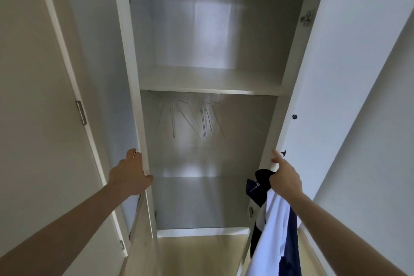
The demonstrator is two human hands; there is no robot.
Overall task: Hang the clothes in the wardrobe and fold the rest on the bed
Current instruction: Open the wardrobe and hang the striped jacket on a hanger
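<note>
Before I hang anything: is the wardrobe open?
Open: both doors swung aside, wire hangers visible under the shelf.

Two bare forearms and two bare hands, seen from above.
The left hand [128, 175] and right hand [284, 180] wear no gloves, and no watch or bracelet sits on either wrist; both forearms are uncovered up to the frame's lower edge, with no sleeve in view.
</note>
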